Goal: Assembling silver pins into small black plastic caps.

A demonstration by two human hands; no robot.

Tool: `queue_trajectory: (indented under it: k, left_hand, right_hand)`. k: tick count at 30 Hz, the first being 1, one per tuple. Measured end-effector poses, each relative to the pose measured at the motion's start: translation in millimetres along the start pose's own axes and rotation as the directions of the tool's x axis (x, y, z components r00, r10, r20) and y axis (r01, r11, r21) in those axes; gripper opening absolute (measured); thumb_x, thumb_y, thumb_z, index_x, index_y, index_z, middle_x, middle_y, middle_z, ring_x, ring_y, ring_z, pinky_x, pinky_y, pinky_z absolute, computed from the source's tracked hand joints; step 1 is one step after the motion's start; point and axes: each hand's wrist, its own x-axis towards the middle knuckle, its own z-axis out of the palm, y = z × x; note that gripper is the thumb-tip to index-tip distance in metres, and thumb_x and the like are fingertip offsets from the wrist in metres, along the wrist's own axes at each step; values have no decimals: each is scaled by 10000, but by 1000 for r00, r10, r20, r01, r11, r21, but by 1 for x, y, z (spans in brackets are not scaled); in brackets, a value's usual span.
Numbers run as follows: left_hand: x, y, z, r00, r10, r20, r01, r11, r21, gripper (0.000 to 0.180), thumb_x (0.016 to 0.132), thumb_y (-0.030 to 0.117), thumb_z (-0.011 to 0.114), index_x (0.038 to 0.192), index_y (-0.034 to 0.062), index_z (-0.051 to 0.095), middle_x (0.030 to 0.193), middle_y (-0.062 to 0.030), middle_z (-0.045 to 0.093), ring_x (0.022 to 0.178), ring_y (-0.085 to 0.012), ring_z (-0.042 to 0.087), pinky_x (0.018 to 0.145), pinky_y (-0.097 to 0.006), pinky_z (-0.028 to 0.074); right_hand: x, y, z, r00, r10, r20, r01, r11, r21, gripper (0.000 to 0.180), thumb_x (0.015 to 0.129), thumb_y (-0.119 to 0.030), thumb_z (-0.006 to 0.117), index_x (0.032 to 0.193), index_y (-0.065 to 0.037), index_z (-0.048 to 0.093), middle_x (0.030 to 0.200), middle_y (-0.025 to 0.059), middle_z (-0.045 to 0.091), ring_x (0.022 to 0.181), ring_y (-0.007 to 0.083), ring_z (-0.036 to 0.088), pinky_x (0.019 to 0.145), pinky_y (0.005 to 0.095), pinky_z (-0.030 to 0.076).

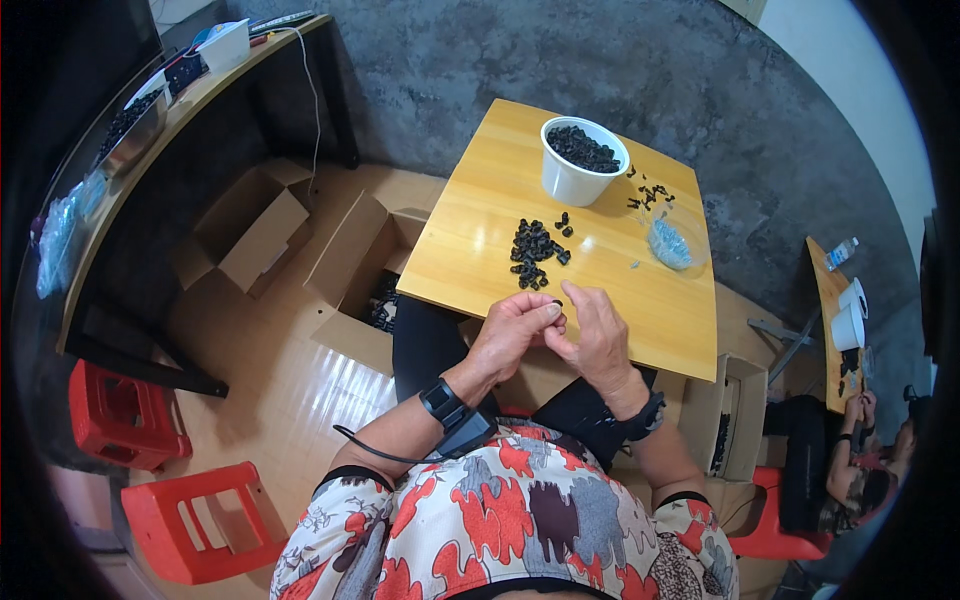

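A small black part (558,303) (one of many) is pinched between both hands' fingertips above the table's near edge.

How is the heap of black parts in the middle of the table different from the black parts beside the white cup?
The central heap of black parts is larger and tightly packed; the scattered black parts beside the white cup are fewer and spread apart. The heap lies nearer both hands, the left hand and right hand; the scattered ones lie near a clear bag. Both rest on the wooden table.
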Motion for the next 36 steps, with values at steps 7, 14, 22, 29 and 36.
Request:
queue_trajectory:
  k: [7,14,22,29,36]
  left_hand:
    - [6,5,2,999,47,-7,-46,994,98,149,893,101,598,984,-17,592,872,-49,628,773,-94,605,698,-224,517]
    - [3,13,1,998,64,13,-65,980,188,189,891,103,602,1023,-32,597,902,-53,639,779,-84,605,700,-217,512]
    - [-8,20,1,997,32,67,-42,988,146,230,938,141,531,1101,-5,602,913,-49,653,797,-99,628,746,-240,529]
    - [-8,13,6,994,11,106,-29,985,168,242,952,180,514,1093,6,604,876,-34,654,767,-91,621,722,-232,526]
    - [-6,7,7,989,90,117,-109,981,160,225,957,169,500,1085,12,599,915,-23,638,792,-74,596,707,-226,518]
  right_hand:
    - [20,10,-14,947,-150,284,218,950,-225,310,662,-319,701,725,-107,484,673,44,450,636,211,531,542,344,413]
    - [28,15,-13,906,-218,363,333,896,-293,352,641,-394,695,723,-116,496,651,37,453,598,191,524,513,329,374]
    - [34,18,-16,925,-252,284,338,887,-316,380,653,-414,681,685,-106,462,614,42,432,556,199,505,499,334,354]
    - [31,24,-17,925,-263,274,337,901,-273,395,683,-415,673,670,-103,431,610,51,425,543,210,501,491,339,351]
    - [33,23,-14,931,-270,247,331,909,-252,402,710,-421,657,668,-97,422,598,56,422,524,219,500,480,350,357]
